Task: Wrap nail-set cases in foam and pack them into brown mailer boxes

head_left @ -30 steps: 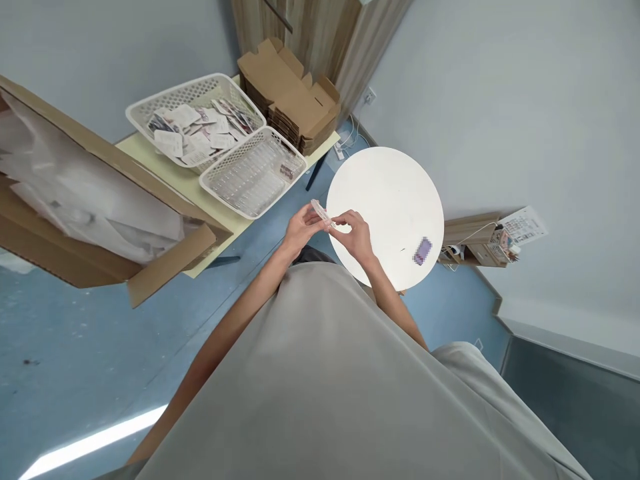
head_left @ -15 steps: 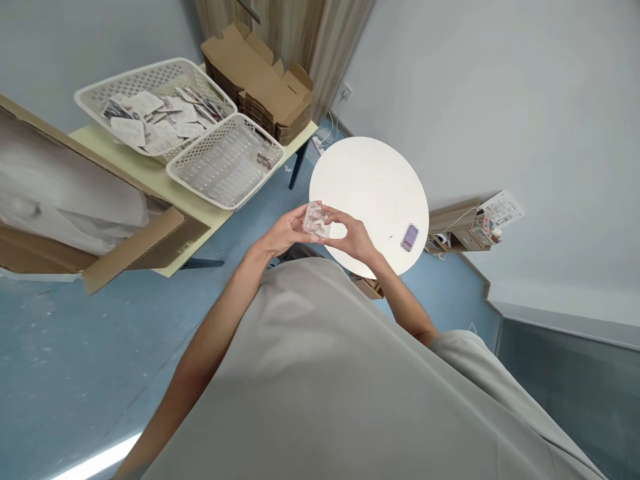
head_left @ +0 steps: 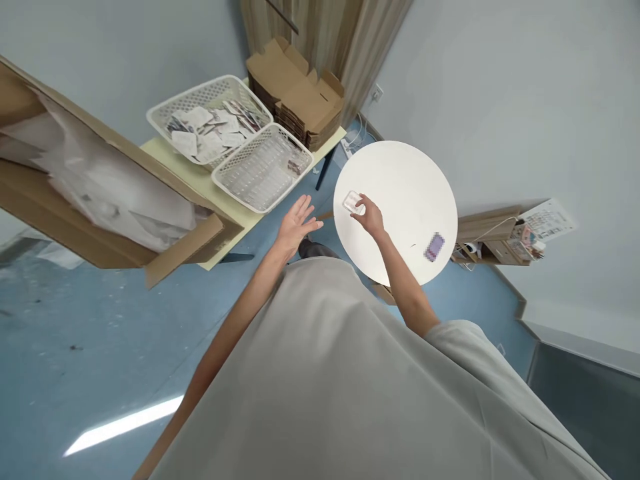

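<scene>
My right hand [head_left: 371, 217] pinches a small clear plastic case [head_left: 353, 201] and holds it at the left part of the round white table [head_left: 400, 180]. A card shows inside the case. My left hand [head_left: 296, 225] hovers open over the blue floor between the two tables, fingers spread, holding nothing. It is nearest the white basket of clear cases [head_left: 263, 168].
A pale yellow table [head_left: 175, 170] carries a second white basket of card packets [head_left: 213, 125], a stack of flat brown cartons [head_left: 297, 87] and a big open cardboard box with white wrapping [head_left: 100, 180]. A small purple thing [head_left: 434, 247] lies on the round table. A low shelf with papers [head_left: 505, 240] stands at the right.
Both hands held the clear case together in front of me. Now my left hand has let go and opened, and my right hand has carried the case out over the round table.
</scene>
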Action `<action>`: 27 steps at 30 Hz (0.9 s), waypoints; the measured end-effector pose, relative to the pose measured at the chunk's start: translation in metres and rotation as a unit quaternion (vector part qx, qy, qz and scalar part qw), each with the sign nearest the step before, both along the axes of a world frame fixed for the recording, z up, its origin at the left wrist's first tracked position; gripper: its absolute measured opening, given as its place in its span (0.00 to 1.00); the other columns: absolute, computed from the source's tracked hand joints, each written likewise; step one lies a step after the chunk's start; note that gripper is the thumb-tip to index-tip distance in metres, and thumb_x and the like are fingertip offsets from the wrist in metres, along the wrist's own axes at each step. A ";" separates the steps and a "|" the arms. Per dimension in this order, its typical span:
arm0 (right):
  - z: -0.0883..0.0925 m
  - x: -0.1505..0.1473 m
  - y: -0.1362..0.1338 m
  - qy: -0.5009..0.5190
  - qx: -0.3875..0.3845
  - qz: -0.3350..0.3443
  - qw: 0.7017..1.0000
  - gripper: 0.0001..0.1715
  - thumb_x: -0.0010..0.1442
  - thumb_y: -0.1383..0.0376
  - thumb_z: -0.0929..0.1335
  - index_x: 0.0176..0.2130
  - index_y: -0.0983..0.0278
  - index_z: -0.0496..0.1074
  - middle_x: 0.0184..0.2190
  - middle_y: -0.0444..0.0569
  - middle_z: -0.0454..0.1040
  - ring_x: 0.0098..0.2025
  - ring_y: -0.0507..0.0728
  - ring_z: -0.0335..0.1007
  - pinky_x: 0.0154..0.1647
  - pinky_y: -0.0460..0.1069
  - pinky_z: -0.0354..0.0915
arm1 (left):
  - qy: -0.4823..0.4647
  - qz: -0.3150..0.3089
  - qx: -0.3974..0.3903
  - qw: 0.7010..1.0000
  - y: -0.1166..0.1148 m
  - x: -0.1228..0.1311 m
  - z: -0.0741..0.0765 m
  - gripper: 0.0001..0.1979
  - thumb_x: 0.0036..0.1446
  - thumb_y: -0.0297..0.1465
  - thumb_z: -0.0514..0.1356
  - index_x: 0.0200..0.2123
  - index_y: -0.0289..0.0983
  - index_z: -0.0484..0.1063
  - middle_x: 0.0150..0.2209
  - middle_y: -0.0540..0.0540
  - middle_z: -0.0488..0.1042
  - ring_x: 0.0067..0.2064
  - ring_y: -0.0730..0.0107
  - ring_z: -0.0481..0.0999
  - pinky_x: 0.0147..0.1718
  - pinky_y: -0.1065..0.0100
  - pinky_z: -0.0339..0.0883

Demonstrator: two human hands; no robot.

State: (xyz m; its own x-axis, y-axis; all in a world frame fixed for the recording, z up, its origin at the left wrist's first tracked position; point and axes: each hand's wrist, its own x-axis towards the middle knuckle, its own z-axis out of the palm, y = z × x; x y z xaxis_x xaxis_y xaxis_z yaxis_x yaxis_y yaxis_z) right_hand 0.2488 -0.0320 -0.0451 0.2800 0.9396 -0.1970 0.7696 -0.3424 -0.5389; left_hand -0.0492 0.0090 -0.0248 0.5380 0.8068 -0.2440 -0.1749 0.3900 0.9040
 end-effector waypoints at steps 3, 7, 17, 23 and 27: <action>-0.049 0.012 0.012 -0.023 -0.089 -0.031 0.995 0.16 0.63 0.69 0.75 0.50 0.61 0.75 0.80 0.57 0.65 0.75 0.67 0.69 0.74 0.63 0.69 | 0.030 0.019 -0.009 0.999 0.005 -0.010 -0.008 0.64 0.51 0.46 0.80 0.84 0.50 0.51 0.86 0.36 0.44 0.85 0.35 0.50 0.78 0.37 0.56; -0.086 0.014 0.004 -0.036 -0.148 -0.060 0.987 0.14 0.63 0.70 0.74 0.49 0.60 0.74 0.80 0.58 0.63 0.75 0.65 0.67 0.73 0.60 0.68 | 0.066 0.029 -0.006 0.997 0.013 -0.022 -0.015 0.63 0.51 0.47 0.81 0.83 0.49 0.53 0.85 0.35 0.47 0.84 0.34 0.51 0.79 0.35 0.55; -0.097 0.013 -0.006 -0.065 -0.204 -0.055 0.975 0.19 0.64 0.68 0.75 0.54 0.62 0.75 0.82 0.61 0.59 0.81 0.68 0.55 0.81 0.62 0.55 | 0.073 0.015 -0.027 0.997 0.038 -0.017 -0.018 0.66 0.48 0.47 0.82 0.83 0.46 0.54 0.85 0.32 0.47 0.84 0.35 0.52 0.79 0.38 0.57; -0.048 0.003 0.030 -0.104 -0.199 -0.022 0.974 0.29 0.64 0.59 0.81 0.60 0.62 0.77 0.85 0.62 0.50 0.86 0.73 0.42 0.84 0.68 0.48 | 0.047 0.013 -0.044 0.998 0.039 0.002 0.000 0.65 0.48 0.45 0.81 0.83 0.50 0.54 0.85 0.36 0.47 0.84 0.34 0.52 0.79 0.36 0.55; 0.003 -0.017 0.060 -0.143 -0.061 0.057 0.986 0.37 0.65 0.51 0.80 0.66 0.62 0.75 0.84 0.66 0.51 0.86 0.80 0.41 0.82 0.77 0.48 | -0.031 0.037 -0.076 0.996 0.029 -0.006 0.042 0.62 0.49 0.43 0.81 0.83 0.51 0.57 0.85 0.37 0.49 0.84 0.35 0.53 0.78 0.36 0.54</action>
State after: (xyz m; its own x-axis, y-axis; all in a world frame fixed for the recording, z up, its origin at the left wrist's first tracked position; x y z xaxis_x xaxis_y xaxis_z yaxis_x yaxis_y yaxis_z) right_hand 0.2315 0.0275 -0.0420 0.2340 0.9426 -0.2381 0.9215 -0.2932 -0.2548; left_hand -0.0550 0.0381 0.0172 0.4964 0.8006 -0.3355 -0.2612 0.5063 0.8218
